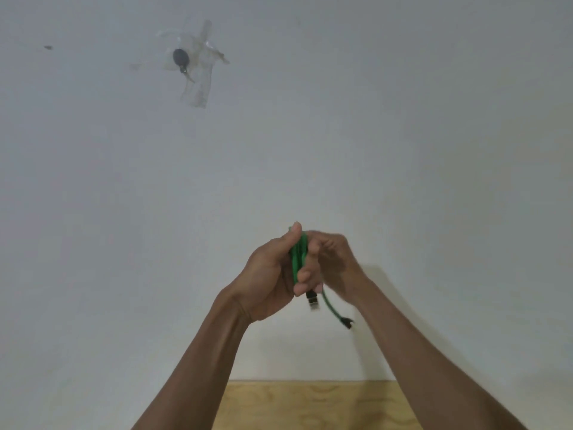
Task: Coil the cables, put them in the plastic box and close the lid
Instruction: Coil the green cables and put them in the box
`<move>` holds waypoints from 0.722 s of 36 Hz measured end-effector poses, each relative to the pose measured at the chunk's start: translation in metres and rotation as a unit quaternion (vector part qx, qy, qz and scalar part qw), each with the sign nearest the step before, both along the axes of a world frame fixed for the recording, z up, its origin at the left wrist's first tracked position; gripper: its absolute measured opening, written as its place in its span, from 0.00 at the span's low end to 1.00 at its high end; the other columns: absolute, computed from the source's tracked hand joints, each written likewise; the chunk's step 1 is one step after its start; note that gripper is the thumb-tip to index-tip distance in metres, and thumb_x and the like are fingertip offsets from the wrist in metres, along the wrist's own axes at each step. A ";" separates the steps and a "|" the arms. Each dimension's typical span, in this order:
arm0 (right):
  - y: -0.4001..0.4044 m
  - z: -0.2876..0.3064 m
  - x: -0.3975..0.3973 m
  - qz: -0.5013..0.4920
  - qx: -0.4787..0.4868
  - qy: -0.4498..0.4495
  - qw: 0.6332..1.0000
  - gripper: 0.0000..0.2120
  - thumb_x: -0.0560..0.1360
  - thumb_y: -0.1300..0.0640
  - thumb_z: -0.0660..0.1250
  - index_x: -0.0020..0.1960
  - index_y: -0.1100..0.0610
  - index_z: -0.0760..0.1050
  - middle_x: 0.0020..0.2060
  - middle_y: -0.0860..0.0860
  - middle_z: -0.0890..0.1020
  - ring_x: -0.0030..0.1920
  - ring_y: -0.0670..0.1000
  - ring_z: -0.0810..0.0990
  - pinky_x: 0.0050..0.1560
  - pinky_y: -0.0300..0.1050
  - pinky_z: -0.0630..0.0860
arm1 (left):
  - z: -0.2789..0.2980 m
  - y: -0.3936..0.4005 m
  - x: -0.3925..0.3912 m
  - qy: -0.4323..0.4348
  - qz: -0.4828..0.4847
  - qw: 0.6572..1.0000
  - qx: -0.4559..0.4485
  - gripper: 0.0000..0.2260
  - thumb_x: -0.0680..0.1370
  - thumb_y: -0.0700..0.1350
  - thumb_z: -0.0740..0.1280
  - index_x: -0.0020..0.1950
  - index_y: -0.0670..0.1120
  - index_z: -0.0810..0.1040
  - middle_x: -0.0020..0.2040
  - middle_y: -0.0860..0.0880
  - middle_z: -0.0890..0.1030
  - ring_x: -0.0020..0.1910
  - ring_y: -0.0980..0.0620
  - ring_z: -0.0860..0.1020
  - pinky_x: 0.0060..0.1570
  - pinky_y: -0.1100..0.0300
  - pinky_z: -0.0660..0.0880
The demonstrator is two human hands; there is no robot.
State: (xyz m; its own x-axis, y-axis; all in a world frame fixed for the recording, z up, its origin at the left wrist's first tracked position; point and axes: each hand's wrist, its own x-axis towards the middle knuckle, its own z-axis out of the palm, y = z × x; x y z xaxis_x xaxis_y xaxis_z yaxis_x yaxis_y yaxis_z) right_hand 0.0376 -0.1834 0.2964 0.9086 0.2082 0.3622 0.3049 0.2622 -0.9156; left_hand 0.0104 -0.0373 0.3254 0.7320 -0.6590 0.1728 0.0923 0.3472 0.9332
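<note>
**Green cable bundled, held up in both hands**

Green cable (298,256) folded into tight bundle of several strands, held upright in mid-air, in front of pale wall (310,135), well above table (310,405). Sandwiched between both hands, mostly hidden by fingers.

Two ends hang out below bundle: dark USB-type plug (312,300) pointing down just under fingertips; short green tail curving down-right to second dark connector (348,323), slightly blurred.

Left hand (269,274): grip wrapped round bundle, thumb laid straight up along strands, tip reaching top of bundle, fingers curled round from behind.

Right hand (331,262): fingers curled, pressed vs. right side of bundle near top; motion-blurred, exact finger placement not clear.

Both forearms bare, rising from bottom of frame, converging at bundle.

Table: only light plywood strip visible at bottom centre, between arms.

Wall, upper left: dark round item (179,57) stuck under messy clear tape; small dark mark (47,47) further left.
</note>
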 end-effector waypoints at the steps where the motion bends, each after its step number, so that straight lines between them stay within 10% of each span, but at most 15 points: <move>1: 0.004 -0.008 -0.005 -0.003 0.014 0.035 0.999 0.18 0.78 0.65 0.60 0.34 0.56 0.83 0.25 0.52 0.80 0.25 0.51 0.79 0.30 0.40 0.74 | 0.001 -0.002 0.001 -0.007 0.010 1.000 -0.010 0.18 0.84 0.55 0.56 0.44 0.42 0.75 0.28 0.47 0.69 0.24 0.51 0.69 0.39 0.54 0.75; 4: 0.021 -0.036 -0.022 -0.059 -0.053 0.075 0.994 0.26 0.81 0.67 0.59 0.28 0.53 0.79 0.24 0.47 0.77 0.23 0.47 0.73 0.25 0.41 0.69 | 0.006 -0.002 0.007 -0.032 0.060 0.998 -0.017 0.14 0.82 0.52 0.60 0.47 0.42 0.74 0.31 0.46 0.71 0.27 0.50 0.71 0.42 0.53 0.76; 11: 0.029 -0.053 -0.047 -0.105 -0.232 0.023 0.967 0.10 0.81 0.53 0.63 0.56 0.53 0.82 0.31 0.45 0.77 0.26 0.43 0.68 0.30 0.34 0.66 | 0.004 0.023 0.028 -0.209 0.225 0.930 0.203 0.20 0.83 0.54 0.60 0.44 0.38 0.74 0.35 0.43 0.76 0.37 0.43 0.74 0.45 0.55 0.77; 19: 0.002 0.020 -0.053 -0.153 -0.582 -0.184 0.777 0.10 0.79 0.48 0.62 0.57 0.43 0.79 0.48 0.41 0.84 0.46 0.47 0.78 0.49 0.45 0.75 | -0.027 0.031 0.027 -0.313 0.232 0.853 0.348 0.21 0.85 0.46 0.58 0.34 0.42 0.73 0.35 0.45 0.77 0.33 0.54 0.75 0.38 0.61 0.72; 26: -0.010 0.050 -0.031 -0.028 -0.366 -0.138 0.920 0.07 0.68 0.58 0.80 0.40 0.54 0.82 0.34 0.44 0.85 0.37 0.47 0.83 0.46 0.53 0.81 | -0.026 0.025 -0.002 -0.138 0.124 0.937 0.295 0.32 0.83 0.63 0.44 0.43 0.39 0.74 0.28 0.42 0.73 0.27 0.48 0.71 0.33 0.57 0.72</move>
State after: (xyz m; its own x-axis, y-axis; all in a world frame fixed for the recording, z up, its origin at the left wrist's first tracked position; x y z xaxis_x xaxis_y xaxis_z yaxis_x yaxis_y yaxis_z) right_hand 0.0069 -0.1929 0.3468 0.8203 0.4429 0.3618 0.5457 -0.4171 -0.7268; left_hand 0.0088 -0.0121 0.2995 0.8564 -0.5150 0.0362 -0.1954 -0.2584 0.9461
